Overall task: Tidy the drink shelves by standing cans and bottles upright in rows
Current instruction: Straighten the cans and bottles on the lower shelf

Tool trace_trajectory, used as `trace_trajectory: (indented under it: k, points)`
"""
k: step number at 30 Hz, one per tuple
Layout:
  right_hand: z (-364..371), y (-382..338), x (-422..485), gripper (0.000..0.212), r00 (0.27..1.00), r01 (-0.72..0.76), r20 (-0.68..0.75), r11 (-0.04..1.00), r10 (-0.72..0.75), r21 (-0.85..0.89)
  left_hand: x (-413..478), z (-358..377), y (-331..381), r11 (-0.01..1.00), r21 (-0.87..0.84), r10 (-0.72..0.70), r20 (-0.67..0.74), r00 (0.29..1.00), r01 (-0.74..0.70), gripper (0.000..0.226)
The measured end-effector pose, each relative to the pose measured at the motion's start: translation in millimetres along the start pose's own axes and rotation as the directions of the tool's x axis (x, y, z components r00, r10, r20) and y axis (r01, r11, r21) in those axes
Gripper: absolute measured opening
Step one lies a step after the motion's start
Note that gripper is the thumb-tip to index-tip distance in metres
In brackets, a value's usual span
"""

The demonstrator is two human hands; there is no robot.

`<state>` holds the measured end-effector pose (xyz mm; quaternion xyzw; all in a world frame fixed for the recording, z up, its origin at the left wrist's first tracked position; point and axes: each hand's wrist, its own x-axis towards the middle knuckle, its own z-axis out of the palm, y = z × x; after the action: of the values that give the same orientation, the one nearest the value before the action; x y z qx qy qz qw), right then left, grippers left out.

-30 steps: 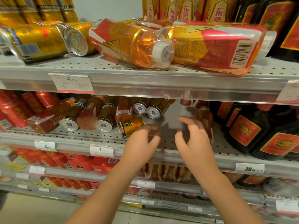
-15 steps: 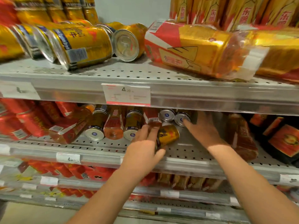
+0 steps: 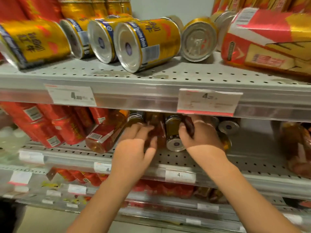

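On the middle shelf (image 3: pixel 185 158) several gold cans and amber bottles lie on their sides. My left hand (image 3: pixel 134 152) grips a lying amber bottle (image 3: pixel 158 132), fingers over it and thumb beside it. My right hand (image 3: pixel 203 135) curls round a dark red-labelled bottle (image 3: pixel 188 126) just under the upper shelf's edge. Between the two hands a gold can (image 3: pixel 174 137) lies with its base toward me. Another lying can (image 3: pixel 228 127) shows right of my right hand. Motion blur hides the fingertips.
The upper shelf (image 3: pixel 151 81) carries several toppled gold cans (image 3: pixel 148 42) and a large lying bottle (image 3: pixel 269 39). Red cans (image 3: pixel 50 126) lean at the middle shelf's left beside a tipped bottle (image 3: pixel 104 137). Another amber bottle (image 3: pixel 297 145) lies far right. Price tags line the shelf edges.
The view shifted left and closer. Both hands moved left and deeper into the middle shelf; the left let go of a gold can and took the amber bottle, the right closed on a bottle.
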<state>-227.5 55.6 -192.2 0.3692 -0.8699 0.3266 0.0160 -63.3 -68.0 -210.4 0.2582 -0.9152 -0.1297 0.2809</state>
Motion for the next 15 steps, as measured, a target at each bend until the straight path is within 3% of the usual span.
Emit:
trace_trajectory:
  k: [4, 7, 12, 15]
  points:
    - [29, -42, -7, 0.038, 0.993, 0.060, 0.096, 0.996, -0.066, 0.060, 1, -30, -65, 0.952, 0.242, -0.165, -0.111, 0.980, 0.188, 0.052]
    - [53, -61, -16, 0.038, 0.986, 0.122, 0.106, 0.992, -0.126, 0.043, -4, -33, -96, 0.908, 0.307, -0.306, 0.018, 0.952, 0.286, 0.065]
    - [79, -75, -16, 0.065, 0.952, 0.237, 0.234, 0.961, -0.199, -0.144, -2, -28, -119, 0.909, 0.128, -0.408, 0.089, 0.909, 0.396, 0.082]
    - [87, -82, -14, 0.066, 0.933, 0.316, 0.245, 0.926, -0.263, -0.207, 2, -29, -128, 0.904, 0.025, -0.427, 0.105, 0.898, 0.426, 0.078]
